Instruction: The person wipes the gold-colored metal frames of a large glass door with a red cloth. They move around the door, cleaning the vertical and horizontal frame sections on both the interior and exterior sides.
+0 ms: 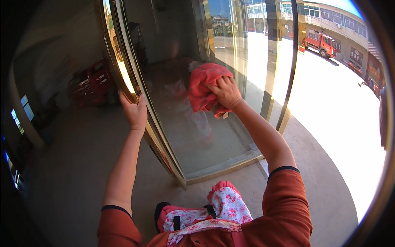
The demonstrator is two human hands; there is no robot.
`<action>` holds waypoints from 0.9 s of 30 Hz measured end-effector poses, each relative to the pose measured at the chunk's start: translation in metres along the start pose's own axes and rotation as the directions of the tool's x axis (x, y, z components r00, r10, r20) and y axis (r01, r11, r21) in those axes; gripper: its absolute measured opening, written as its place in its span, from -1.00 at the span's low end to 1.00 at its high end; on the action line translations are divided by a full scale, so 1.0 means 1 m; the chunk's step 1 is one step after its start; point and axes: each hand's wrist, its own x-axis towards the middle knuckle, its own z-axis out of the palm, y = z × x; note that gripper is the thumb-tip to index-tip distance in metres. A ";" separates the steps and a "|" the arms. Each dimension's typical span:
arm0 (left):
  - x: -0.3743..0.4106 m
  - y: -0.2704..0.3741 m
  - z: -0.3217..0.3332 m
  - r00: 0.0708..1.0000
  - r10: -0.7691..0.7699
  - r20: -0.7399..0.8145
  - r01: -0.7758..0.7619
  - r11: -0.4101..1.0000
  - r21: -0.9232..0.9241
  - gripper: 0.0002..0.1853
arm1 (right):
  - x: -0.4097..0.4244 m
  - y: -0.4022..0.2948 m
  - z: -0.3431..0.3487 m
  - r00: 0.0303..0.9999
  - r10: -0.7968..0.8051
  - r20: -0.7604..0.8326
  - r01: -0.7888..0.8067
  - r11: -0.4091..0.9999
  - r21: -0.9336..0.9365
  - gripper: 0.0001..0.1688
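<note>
A glass door panel (172, 123) in a shiny gold-coloured metal frame stands before me. My left hand (135, 112) grips the frame's edge (123, 68) on the left, thumb on one side and fingers around the other. With my right hand (223, 92) I press a bunched red cloth (205, 85) against the glass, at about its middle. A pale tag hangs at the cloth's lower edge. The glass reflects my floral apron and the cloth. Below, the apron (230, 203) with pink trim covers my lap and legs.
A dark indoor space lies left, with a red vehicle (95, 80) inside. The door's bottom rail (225, 169) runs just above the concrete floor (197, 197). Outside at right are a sunlit yard (321, 98), a red truck (321, 44) and a long building (351, 26).
</note>
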 end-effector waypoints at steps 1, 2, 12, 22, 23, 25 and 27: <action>-0.001 -0.001 -0.001 1.000 -0.009 0.001 0.009 1.000 -0.020 -0.22 | -0.021 0.032 -0.013 0.969 0.236 0.070 -0.236 0.972 -0.018 -0.43; 0.001 -0.001 0.000 1.000 -0.017 -0.006 0.017 0.999 -0.040 -0.22 | -0.040 0.064 -0.021 0.885 0.465 -0.003 -0.464 0.884 0.049 -0.35; 0.002 -0.009 0.000 0.995 0.026 -0.092 -0.011 0.987 0.159 -0.19 | 0.017 -0.046 0.013 0.795 0.587 -0.152 -0.552 0.804 0.220 -0.34; 0.002 -0.018 0.003 0.999 -0.007 -0.031 0.010 0.997 0.082 -0.14 | -0.016 -0.006 0.022 0.918 -0.397 0.004 0.391 0.905 0.171 -0.72; 0.000 -0.011 0.008 0.999 0.021 -0.039 -0.017 0.995 0.103 -0.15 | -0.016 0.032 0.013 0.978 -0.202 0.041 0.203 0.979 -0.005 -0.64; 0.002 -0.009 0.012 0.997 0.034 -0.063 -0.026 0.992 0.123 -0.16 | -0.006 0.099 -0.008 0.925 0.370 -0.082 -0.374 0.927 -0.031 -0.55; 0.001 -0.006 0.018 0.997 0.024 -0.069 -0.017 0.994 0.107 -0.18 | -0.001 0.139 -0.017 0.550 0.763 -0.340 -0.739 0.634 0.228 -0.55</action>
